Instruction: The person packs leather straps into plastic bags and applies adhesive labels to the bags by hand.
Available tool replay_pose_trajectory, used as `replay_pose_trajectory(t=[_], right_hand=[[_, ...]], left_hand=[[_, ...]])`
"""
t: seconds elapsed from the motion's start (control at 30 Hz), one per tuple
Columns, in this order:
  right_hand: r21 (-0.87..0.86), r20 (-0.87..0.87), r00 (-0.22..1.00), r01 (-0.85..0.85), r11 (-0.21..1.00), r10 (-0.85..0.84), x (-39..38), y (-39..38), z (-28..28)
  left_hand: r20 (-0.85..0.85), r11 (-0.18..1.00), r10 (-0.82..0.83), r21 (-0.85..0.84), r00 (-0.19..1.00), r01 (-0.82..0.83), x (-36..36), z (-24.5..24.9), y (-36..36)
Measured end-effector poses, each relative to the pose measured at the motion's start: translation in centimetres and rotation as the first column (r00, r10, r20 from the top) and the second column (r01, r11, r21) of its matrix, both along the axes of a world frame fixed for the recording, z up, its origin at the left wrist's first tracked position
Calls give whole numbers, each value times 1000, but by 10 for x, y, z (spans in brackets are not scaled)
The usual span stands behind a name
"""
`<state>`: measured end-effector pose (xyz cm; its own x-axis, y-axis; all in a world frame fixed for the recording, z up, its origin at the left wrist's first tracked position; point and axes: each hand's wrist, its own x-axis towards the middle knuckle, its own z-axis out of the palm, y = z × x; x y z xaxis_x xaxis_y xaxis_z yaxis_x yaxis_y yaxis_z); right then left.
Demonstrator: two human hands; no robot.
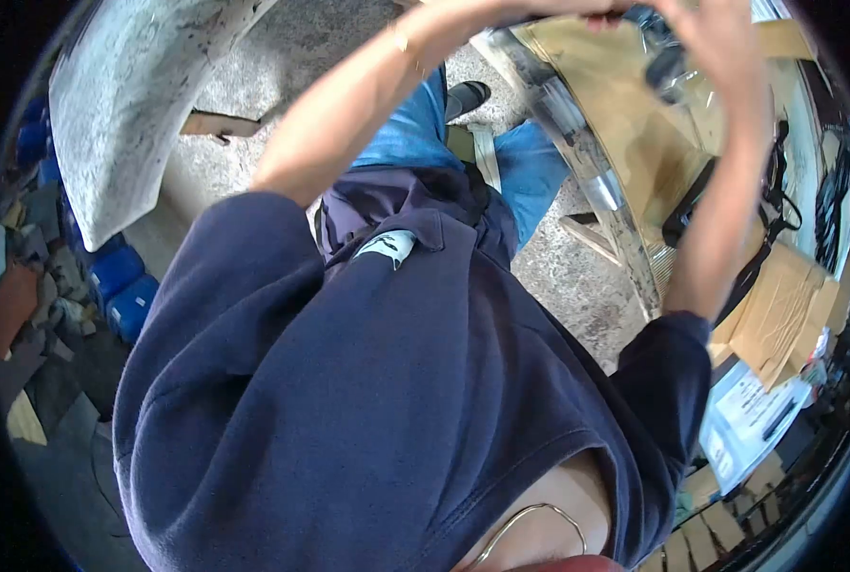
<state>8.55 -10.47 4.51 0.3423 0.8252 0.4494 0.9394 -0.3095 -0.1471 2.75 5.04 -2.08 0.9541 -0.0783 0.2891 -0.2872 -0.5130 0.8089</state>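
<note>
My left hand reaches across at the top edge of the head view and is mostly cut off there. Close beside it, my right hand comes down from the upper right, its fingers blurred and partly out of frame. Something small, dark and red shows by the left fingertips, too blurred to name. Just below the hands, a dark glossy object lies on the brown cardboard covering the worktable. Whether either hand grips anything is hidden.
A large whitish curved panel stands at upper left, with blue containers below it. Folded cardboard, a plastic-sleeved paper and black straps sit on the right. Scraps lie at far left.
</note>
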Motion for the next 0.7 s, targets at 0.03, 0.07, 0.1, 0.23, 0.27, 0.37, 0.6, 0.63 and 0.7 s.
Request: replay_pose_trajectory(t=[0.03, 0.07, 0.1, 0.23, 0.27, 0.37, 0.6, 0.63, 0.7], right_hand=[[72, 237, 970, 48, 996, -64, -6, 4, -22], [156, 453, 881, 76, 985, -140, -13, 7, -44], [284, 282, 945, 80, 956, -163, -26, 3, -64], [275, -695, 694, 498, 823, -188, -108, -15, -135], [119, -896, 410, 590, 799, -169, -121, -17, -147], [49, -966, 205, 741, 669, -157, -125, -27, -176], [218, -920, 352, 825, 521, -173, -108, -23, -180], [330, -858, 481, 783, 528, -177, -105, -18, -179], [389, -647, 696, 652, 650, -311, -83, -18, -176]], left_hand=[[-119, 976, 34, -209, 992, -58, -10, -27, 0], [-237, 906, 36, -403, 971, -132, -19, -50, 0], [-366, 870, -12, -463, 931, -171, -34, -60, 0], [-462, 597, -71, -730, 884, -334, -73, -96, -14], [-418, 480, -107, -816, 902, -321, -80, -101, -19], [-475, 490, -107, -790, 873, -369, -92, -127, -31], [-507, 401, -286, -834, 813, -378, -108, -142, -30], [-528, 427, -338, -824, 779, -373, -109, -141, -28], [-547, 479, -414, -811, 728, -337, -109, -140, -29]])
